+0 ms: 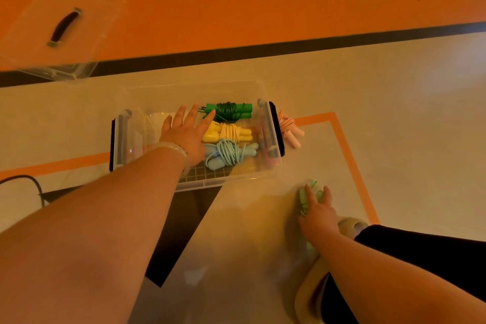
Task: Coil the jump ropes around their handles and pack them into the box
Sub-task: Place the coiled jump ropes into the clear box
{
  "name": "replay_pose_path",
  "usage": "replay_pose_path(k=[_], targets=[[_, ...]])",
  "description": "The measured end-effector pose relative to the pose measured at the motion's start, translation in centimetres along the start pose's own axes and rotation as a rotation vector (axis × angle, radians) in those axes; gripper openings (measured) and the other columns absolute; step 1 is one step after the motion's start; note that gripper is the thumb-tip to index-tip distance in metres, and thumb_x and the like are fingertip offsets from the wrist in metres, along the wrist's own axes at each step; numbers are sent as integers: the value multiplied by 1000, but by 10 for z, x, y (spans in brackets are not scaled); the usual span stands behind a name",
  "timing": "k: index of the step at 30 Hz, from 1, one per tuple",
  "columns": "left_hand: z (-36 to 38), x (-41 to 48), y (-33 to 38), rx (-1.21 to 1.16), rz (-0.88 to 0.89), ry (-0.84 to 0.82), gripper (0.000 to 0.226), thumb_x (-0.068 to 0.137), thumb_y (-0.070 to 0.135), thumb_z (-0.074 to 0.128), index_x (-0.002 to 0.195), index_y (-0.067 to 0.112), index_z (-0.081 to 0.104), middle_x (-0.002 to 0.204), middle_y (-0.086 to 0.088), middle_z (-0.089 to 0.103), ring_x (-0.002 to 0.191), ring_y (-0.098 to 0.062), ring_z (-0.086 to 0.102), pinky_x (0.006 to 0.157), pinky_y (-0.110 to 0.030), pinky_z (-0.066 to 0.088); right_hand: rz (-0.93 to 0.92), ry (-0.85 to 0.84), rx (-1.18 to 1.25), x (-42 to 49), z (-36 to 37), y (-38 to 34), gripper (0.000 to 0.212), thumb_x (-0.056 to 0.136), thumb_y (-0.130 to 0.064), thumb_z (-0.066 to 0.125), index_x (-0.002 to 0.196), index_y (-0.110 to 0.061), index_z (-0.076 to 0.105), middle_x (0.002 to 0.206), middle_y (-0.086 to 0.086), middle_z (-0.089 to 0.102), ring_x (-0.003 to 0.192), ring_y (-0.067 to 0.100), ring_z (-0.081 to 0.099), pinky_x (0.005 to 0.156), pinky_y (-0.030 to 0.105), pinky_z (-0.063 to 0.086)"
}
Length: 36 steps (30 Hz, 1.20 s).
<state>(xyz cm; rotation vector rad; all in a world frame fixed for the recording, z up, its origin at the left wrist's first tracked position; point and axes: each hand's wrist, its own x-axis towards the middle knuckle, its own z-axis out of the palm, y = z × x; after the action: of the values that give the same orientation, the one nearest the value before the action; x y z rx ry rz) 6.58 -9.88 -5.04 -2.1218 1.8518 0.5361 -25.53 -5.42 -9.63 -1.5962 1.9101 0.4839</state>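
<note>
Farthest left, a clear lid lies on the floor. The left hand, fingers straight and spread, reaches into the clear box beside the coiled green rope, yellow rope and blue rope. A pink rope lies just outside the box's right end. The right hand rests on a pale green rope on the floor; whether its fingers grasp the rope cannot be told.

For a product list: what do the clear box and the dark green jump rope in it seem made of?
Clear rectangular storage box: probably hard glossy plastic; one sees straight through its walls. Dark green coiled jump rope: the cord looks like shiny plastic or vinyl, as its coils catch light; the lighter green handles look like smooth moulded plastic, though foam is possible.
</note>
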Motion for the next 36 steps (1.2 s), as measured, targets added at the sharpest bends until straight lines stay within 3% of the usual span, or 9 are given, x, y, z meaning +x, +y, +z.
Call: replay_pose_path(k=[4, 10, 13, 18, 23, 27, 31, 34, 36], targets=[[-1, 1, 1, -2, -11, -10, 78, 97, 36, 43, 150, 38, -14, 160, -3, -18, 147, -29, -15, 118, -47, 0, -55, 163, 168, 0, -16, -10, 75, 92, -21, 57, 151, -39, 14, 160, -3, -11, 143, 31, 18, 108, 41, 35], [-12, 4, 2, -31, -21, 24, 80, 96, 26, 45, 151, 37, -13, 160, -3, -19, 147, -29, -14, 118, -46, 0, -297, 532, 348, 10, -77, -55, 69, 82, -21, 65, 145, -32, 39, 161, -1, 8, 143, 25, 23, 110, 43, 35], [-13, 5, -2, -60, -30, 27, 78, 97, 27, 44, 151, 37, -12, 160, -2, -18, 147, -28, -14, 118, -46, 0, -502, 595, 294, 9, -102, -89, 63, 85, -29, 67, 143, -30, 43, 160, 2, 13, 142, 26, 26, 108, 38, 33], [-10, 6, -15, -86, -56, 24, 75, 99, 34, 42, 150, 38, -13, 161, -1, -18, 148, -28, -12, 118, -46, 0, -813, 523, 151, 4, -98, -138, 66, 84, -30, 68, 144, -33, 41, 160, 5, 14, 138, 31, 34, 105, 42, 40], [-14, 3, -35, -90, -112, -8, 76, 98, 42, 41, 151, 37, -13, 160, -2, -20, 147, -28, -14, 118, -47, 0, -845, 224, -84, 4, -78, -175, 79, 86, -29, 63, 150, -43, 17, 162, -5, -5, 143, 27, 25, 109, 36, 34], [-9, -3, -65, -26, -202, -9, 80, 96, 35, 43, 150, 37, -16, 159, -3, -24, 146, -29, -20, 117, -51, -4, -793, 116, -102, 11, -60, -195, 91, 83, -26, 66, 153, -34, 9, 157, 3, 16, 134, 32, 39, 100, 42, 44], [3, -12, -96, 15, -361, 39, 89, 93, 24, 48, 149, 36, -20, 156, -6, -31, 142, -34, -29, 114, -57, -10, -806, 64, -203, 18, -51, -206, 93, 81, -24, 67, 153, -29, 8, 154, 1, 26, 137, 28, 33, 106, 42, 36], [9, -15, -111, -148, -439, -41, 95, 90, 6, 48, 148, 41, -18, 154, -2, -35, 144, -36, -22, 114, -59, 4, -799, 38, -265, 21, -44, -219, 94, 80, -27, 68, 153, -34, 8, 157, -3, 22, 138, 29, 31, 107, 45, 37], [10, -14, -114, -314, -430, -89, 96, 88, -8, 45, 150, 44, -7, 155, 0, -33, 146, -37, -3, 114, -51, 22, -798, 11, -275, 21, -40, -229, 95, 81, -24, 68, 153, -34, 7, 159, -3, 20, 137, 30, 33, 105, 42, 39]])
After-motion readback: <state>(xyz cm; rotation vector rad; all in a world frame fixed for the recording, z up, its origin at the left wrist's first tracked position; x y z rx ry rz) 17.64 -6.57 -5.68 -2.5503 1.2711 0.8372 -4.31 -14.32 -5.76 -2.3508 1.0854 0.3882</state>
